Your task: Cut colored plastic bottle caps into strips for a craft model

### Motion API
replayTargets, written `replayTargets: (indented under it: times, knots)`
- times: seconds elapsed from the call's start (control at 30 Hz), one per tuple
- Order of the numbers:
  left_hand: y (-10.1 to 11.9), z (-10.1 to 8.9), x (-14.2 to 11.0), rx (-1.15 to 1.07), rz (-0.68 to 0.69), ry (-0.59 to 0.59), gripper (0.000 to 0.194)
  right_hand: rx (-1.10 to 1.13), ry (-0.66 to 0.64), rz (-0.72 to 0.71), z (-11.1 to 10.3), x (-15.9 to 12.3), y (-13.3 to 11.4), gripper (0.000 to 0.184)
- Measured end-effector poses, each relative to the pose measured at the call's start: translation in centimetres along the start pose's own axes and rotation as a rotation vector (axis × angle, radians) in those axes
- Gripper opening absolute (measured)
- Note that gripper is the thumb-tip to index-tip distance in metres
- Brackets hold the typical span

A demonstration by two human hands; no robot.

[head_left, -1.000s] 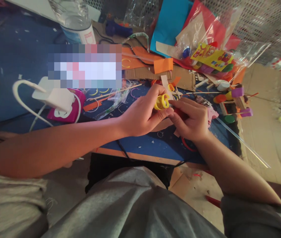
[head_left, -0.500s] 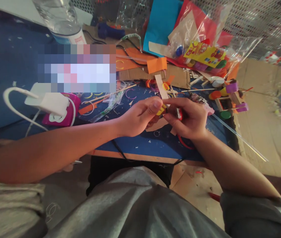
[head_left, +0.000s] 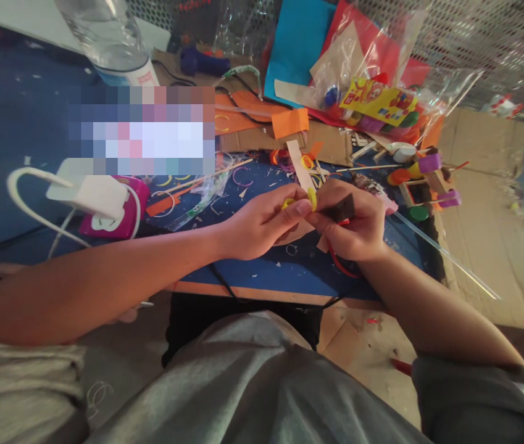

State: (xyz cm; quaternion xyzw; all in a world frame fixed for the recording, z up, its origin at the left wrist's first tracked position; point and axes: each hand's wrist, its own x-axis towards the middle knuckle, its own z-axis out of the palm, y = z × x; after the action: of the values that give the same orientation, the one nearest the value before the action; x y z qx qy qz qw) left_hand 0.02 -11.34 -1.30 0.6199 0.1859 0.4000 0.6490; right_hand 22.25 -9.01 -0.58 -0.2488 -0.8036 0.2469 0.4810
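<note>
My left hand [head_left: 273,225] is closed, its thumb pressing on a small yellow piece [head_left: 312,198] that looks curled. More yellow shows along its forefinger. Fingertips of both hands meet in front of me, over the table. My right hand [head_left: 352,225] is pinched, with a dark, flat, pointed piece [head_left: 339,211] sticking out over its fingers. I cannot make out whether the dark piece joins the yellow one. A red loop [head_left: 342,264], perhaps a scissors handle, shows just below the right hand. A pale paper strip [head_left: 299,163] lies behind the hands.
To the left stand a white charger [head_left: 88,191] on a pink power socket [head_left: 137,185] and a water bottle [head_left: 108,43]. A small wheeled model [head_left: 428,179] with bottle caps is at right. Coloured paper [head_left: 296,43] and plastic packaging [head_left: 377,102] lie behind. Scraps litter the blue tabletop [head_left: 262,268].
The right fingers have shifted and curled, and the dark piece now shows over them. The yellow piece now stands up between the fingertips. The view has shifted slightly.
</note>
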Motion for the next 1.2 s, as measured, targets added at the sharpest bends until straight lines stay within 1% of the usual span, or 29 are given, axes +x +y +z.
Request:
replayTargets:
  times: [0.1, 0.2, 0.3, 0.37, 0.47, 0.57, 0.67, 0.8, 0.87, 0.97, 1.1, 1.2]
  knots:
    - [0.0, -0.1, -0.1, 0.078, -0.004, 0.03, 0.056, 0.01, 0.057, 0.077, 0.1, -0.1, 0.3, 0.045]
    - [0.0, -0.2, -0.1, 0.162, 0.03, 0.05, 0.055, -0.001, 0.09, 0.127, 0.2, -0.2, 0.6, 0.049]
    - [-0.2, -0.4, -0.2, 0.274, 0.059, 0.066, 0.052, 0.003, 0.083, 0.155, 0.1, -0.3, 0.9, 0.05]
    - [-0.4, -0.6, -0.2, 0.324, 0.075, 0.079, 0.05, 0.044, 0.087, 0.163, 0.1, -0.3, 1.1, 0.049]
    - [-0.9, -0.8, -0.1, 0.345, 0.096, 0.093, 0.048, 0.123, 0.093, 0.184, 0.1, -0.3, 1.3, 0.045]
    - [-1.1, -0.9, 0.0, 0.357, 0.098, 0.095, 0.048, 0.145, 0.073, 0.228, 0.1, -0.4, 1.5, 0.046]
    - [-1.0, -0.7, -0.1, 0.364, 0.111, 0.108, 0.047, 0.213, 0.075, 0.275, 0.2, -0.5, 1.5, 0.042]
    - [-0.6, -0.3, -0.2, 0.37, 0.157, 0.202, 0.041, 0.371, 0.084, 0.311, 0.2, -0.5, 1.2, 0.031]
    - [-0.5, -0.3, -0.1, 0.35, 0.164, 0.235, 0.042, 0.383, 0.082, 0.324, 0.1, -0.4, 0.9, 0.028]
    - [-0.4, -0.3, 0.0, 0.266, 0.16, 0.215, 0.046, 0.366, 0.069, 0.335, -0.1, -0.2, 0.6, 0.025]
    - [-0.3, -0.2, 0.2, 0.142, 0.136, 0.19, 0.048, 0.313, 0.103, 0.34, -0.1, -0.2, 0.6, 0.033]
    - [-0.4, -0.1, 0.2, 0.11, 0.125, 0.197, 0.048, 0.305, 0.135, 0.369, 0.1, -0.3, 0.8, 0.038]
